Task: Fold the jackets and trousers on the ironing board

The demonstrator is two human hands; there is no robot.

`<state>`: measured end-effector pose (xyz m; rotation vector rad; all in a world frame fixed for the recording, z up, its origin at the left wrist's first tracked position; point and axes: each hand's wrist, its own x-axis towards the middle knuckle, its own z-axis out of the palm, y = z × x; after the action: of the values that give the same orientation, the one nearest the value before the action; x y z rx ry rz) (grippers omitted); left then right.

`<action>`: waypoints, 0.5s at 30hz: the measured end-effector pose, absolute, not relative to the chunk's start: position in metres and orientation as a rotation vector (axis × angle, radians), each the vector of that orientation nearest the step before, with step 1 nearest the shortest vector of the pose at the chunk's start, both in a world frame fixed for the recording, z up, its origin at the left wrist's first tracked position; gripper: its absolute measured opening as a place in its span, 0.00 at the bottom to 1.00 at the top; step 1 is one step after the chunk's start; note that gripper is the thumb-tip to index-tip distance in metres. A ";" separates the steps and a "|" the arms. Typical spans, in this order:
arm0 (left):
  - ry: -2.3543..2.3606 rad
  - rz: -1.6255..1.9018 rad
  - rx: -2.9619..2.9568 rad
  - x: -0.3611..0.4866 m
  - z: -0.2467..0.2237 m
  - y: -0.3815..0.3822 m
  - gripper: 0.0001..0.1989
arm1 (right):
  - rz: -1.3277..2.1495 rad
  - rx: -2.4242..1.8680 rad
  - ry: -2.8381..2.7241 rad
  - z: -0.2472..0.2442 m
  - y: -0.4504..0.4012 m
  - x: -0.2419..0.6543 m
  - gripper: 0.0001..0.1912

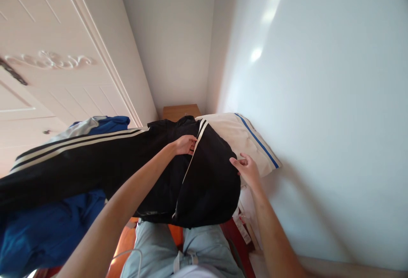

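Observation:
A black jacket (216, 176) with white stripes lies spread in front of me, one striped sleeve stretched out to the left. My left hand (185, 145) is on the jacket's middle, its fingers curled round the white-striped edge of a folded-over part. Over the jacket's right edge is my right hand (247, 167), thumb and forefinger apart; its other fingers are partly hidden, and I cannot tell whether it touches the cloth. Blue clothing (51, 227) shows under the outstretched sleeve.
A cream cushion or bag with a blue band (245, 133) leans by the wall on the right. White wardrobe doors (63, 27) rise on the left. A wooden cabinet (181, 111) stands in the far corner. A white cable (137, 252) crosses my legs.

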<state>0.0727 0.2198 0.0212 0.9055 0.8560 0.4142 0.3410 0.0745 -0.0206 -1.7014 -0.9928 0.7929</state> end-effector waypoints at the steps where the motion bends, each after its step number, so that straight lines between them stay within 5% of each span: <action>1: 0.859 0.456 0.932 0.071 0.020 0.217 0.06 | 0.797 -1.718 -1.049 -0.018 0.078 0.343 0.47; 10: 1.214 0.640 1.130 0.097 0.011 0.200 0.19 | 1.090 -1.466 -0.660 -0.041 0.068 0.359 0.33; 15: 1.229 0.693 1.144 0.103 0.007 0.194 0.19 | 0.787 -1.605 -0.850 -0.030 0.068 0.357 0.31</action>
<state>0.1032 0.1940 0.0067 1.1442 1.2289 0.6930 0.3572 0.0682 -0.0299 -1.6050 -0.8503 0.7869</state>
